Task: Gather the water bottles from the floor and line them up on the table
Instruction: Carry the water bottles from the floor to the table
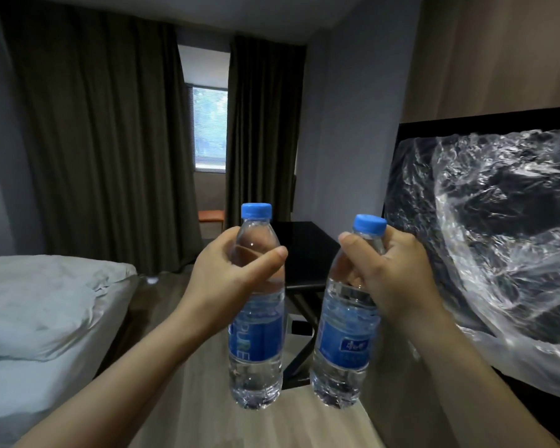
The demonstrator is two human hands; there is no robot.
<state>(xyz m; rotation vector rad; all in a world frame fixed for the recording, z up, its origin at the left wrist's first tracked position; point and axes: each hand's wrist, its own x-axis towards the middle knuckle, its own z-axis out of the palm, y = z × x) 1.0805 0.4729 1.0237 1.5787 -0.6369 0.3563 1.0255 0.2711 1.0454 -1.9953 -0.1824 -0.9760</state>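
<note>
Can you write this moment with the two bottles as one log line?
left hand: grips left water bottle upright | right hand: grips right water bottle near its neck | both bottles: held in the air

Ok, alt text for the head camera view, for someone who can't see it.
A person's left hand and right hand each grip a clear water bottle with blue cap and label, the left bottle beside the right bottle, in a bedroom. A bed lies at left, a black table behind, crinkled plastic over a dark panel at right.
</note>
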